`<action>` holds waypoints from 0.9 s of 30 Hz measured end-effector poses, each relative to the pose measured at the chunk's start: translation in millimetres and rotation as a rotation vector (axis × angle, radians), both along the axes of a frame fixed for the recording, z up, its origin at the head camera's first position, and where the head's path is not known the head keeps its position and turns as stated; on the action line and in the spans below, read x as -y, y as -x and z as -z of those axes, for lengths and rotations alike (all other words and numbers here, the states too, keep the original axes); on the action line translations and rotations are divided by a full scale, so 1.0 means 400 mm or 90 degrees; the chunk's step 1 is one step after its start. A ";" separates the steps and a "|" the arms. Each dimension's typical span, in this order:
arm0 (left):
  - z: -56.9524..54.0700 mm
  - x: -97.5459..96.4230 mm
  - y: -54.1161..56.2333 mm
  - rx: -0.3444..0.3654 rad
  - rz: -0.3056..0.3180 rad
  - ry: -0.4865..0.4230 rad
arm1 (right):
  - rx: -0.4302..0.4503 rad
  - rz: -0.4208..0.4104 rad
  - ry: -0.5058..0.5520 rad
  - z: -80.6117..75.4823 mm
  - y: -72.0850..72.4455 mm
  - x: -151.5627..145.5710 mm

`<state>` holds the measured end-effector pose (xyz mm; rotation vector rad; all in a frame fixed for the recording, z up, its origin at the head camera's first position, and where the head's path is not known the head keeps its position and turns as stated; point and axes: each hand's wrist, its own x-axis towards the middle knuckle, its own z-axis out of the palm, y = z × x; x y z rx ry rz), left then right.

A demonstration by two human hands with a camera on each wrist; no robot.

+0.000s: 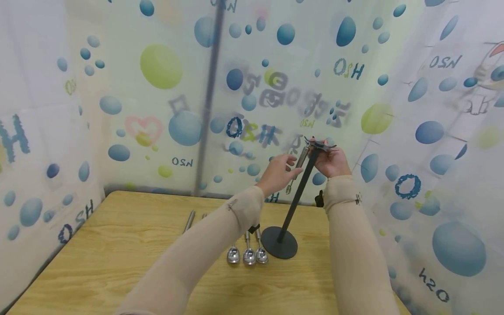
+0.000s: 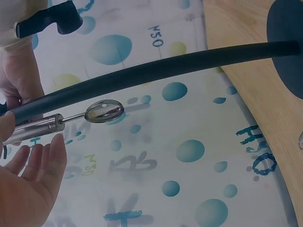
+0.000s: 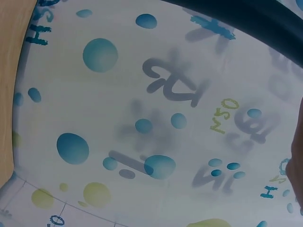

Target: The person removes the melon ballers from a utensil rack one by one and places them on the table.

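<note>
A dark utensil stand (image 1: 301,188) tilts to the right above its round base (image 1: 279,242). Around its hooked top, the right hand (image 1: 330,162) curls its fingers, partly hidden behind the hooks. A steel spoon (image 1: 301,158) with a thick handle hangs beside the pole, its oval bowl (image 2: 104,111) pointing down. The left hand (image 1: 277,173) is next to that handle, fingers loosely extended and thumb close to it. In the left wrist view, the left fingertips (image 2: 57,149) lie just beside the handle. The right wrist view shows mostly curtain and part of the pole (image 3: 246,21).
Several steel utensils lie on the wooden table (image 1: 98,253), among them a spoon (image 1: 249,257) left of the base and a handle (image 1: 189,221) farther left. The left sleeve covers parts of them. A patterned curtain (image 1: 157,109) surrounds the table.
</note>
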<state>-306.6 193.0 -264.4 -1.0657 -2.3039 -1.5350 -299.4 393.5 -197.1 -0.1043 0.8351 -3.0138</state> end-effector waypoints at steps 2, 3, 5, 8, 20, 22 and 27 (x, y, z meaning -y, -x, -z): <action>-0.001 -0.008 0.001 -0.008 -0.001 -0.004 | -0.001 0.004 -0.001 -0.001 0.002 0.000; 0.000 -0.012 0.003 -0.013 -0.003 -0.005 | 0.000 0.003 0.001 -0.001 0.003 0.000; 0.001 -0.019 0.007 -0.019 -0.005 -0.005 | 0.004 -0.001 0.012 -0.001 0.007 -0.001; 0.002 -0.029 0.011 -0.030 -0.009 -0.001 | 0.014 -0.008 0.035 0.000 0.011 -0.004; 0.000 -0.056 0.001 -0.044 -0.020 -0.033 | 0.003 -0.001 0.048 0.011 0.012 -0.011; 0.000 -0.058 0.003 -0.038 -0.024 -0.049 | 0.000 -0.003 0.042 0.011 0.010 -0.010; -0.001 -0.056 0.009 -0.018 -0.027 -0.085 | -0.010 -0.012 0.032 0.011 0.007 -0.006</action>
